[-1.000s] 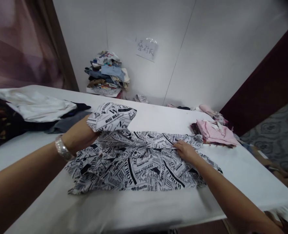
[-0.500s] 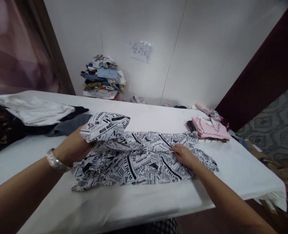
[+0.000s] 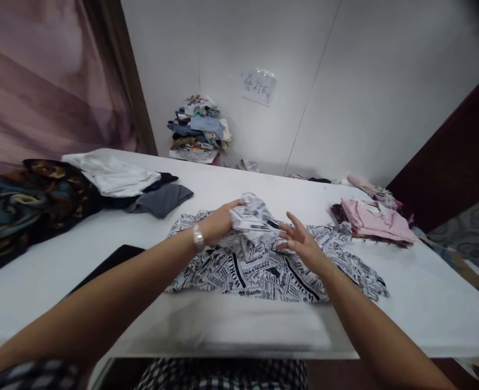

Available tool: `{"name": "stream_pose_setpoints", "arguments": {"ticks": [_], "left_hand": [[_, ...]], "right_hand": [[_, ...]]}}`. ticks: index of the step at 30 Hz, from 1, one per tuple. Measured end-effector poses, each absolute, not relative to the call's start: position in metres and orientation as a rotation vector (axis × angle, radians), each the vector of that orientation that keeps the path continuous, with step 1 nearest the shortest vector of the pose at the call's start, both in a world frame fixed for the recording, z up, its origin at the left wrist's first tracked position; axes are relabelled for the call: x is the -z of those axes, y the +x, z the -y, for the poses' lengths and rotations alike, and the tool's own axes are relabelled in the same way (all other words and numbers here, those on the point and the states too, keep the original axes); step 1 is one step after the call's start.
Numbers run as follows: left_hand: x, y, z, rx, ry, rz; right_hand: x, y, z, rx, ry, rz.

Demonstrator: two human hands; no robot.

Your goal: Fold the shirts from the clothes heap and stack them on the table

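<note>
The left hand [image 3: 218,222], near the centre of the frame, grasps a bunched part of the newspaper-print garment [image 3: 263,273] and holds it raised over the rest. On its wrist is a silver bracelet [image 3: 198,237]. The right hand [image 3: 302,245], just right of centre, is loose with fingers spread; whether its fingertips touch the raised cloth, I cannot say surely, as this part is blurred. The garment lies across the middle of the frame, on the white table [image 3: 418,295]. Farther out, at the right, lies a pink garment [image 3: 379,221], folded. At the left are a white cloth [image 3: 117,176] and a grey cloth [image 3: 158,200]. In the upper middle, a clothes pile [image 3: 201,127] stands near a paper sign [image 3: 258,89].
</note>
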State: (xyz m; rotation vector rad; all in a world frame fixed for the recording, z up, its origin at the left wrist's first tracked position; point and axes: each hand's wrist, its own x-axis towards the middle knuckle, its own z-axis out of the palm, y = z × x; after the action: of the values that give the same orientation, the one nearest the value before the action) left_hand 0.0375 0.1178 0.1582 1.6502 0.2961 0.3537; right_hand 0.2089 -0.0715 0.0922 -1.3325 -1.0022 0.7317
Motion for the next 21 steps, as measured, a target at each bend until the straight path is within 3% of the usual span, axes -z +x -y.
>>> {"name": "stream_pose_setpoints", "arguments": {"ticks": [5, 14, 21], "left_hand": [[-0.139, 0.059, -0.093, -0.123, 2.194, -0.410], [-0.088, -0.008, -0.109, 0.002, 2.713, -0.208], [-0.079, -0.019, -0.139, 0.035, 2.865, -0.314]], "right_hand": [[-0.082, 0.184, 0.049, -0.702, -1.293, 0.756], [-0.074, 0.173, 0.108, -0.756, -1.341, 0.658], [-0.122, 0.159, 0.139, -0.173, -1.510, 1.168]]}}
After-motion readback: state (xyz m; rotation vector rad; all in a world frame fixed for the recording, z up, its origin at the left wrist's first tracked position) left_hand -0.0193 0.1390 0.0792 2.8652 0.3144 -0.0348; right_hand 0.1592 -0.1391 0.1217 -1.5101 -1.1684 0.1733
